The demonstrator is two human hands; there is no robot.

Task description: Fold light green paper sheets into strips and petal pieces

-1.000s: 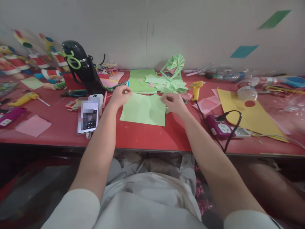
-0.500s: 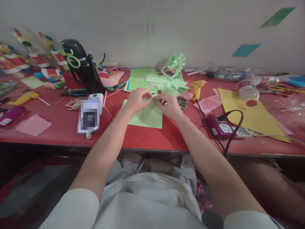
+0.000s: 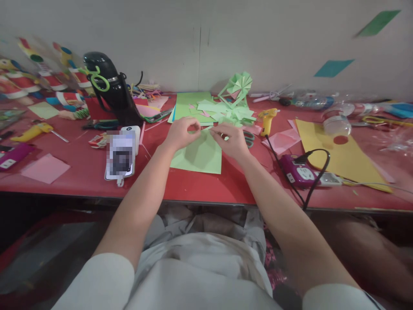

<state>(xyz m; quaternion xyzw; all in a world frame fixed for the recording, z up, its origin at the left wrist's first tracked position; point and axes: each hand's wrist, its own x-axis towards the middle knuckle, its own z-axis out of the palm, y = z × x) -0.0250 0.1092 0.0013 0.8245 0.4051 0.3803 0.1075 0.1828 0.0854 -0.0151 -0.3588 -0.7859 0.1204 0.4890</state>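
A light green paper sheet (image 3: pixel 200 157) lies on the red table (image 3: pixel 193 187) in front of me. My left hand (image 3: pixel 180 132) pinches its far edge, fingers closed on the paper. My right hand (image 3: pixel 231 140) grips the same far edge a little to the right, fingers curled on it. The two hands are close together and the far part of the sheet is lifted off the table. Green-handled scissors (image 3: pixel 249 138) lie just right of my right hand.
A heap of green paper cuttings (image 3: pixel 226 113) and a folded green paper model (image 3: pixel 237 87) lie behind the sheet. A phone (image 3: pixel 120 156) stands left, a black bottle (image 3: pixel 111 88) behind it. A yellow glue gun (image 3: pixel 267 119), a purple power strip (image 3: pixel 298 172) and yellow card (image 3: pixel 335 153) lie right.
My hands came together from the sheet's two far corners toward its middle. The far edge of the green sheet has been lifted and drawn in.
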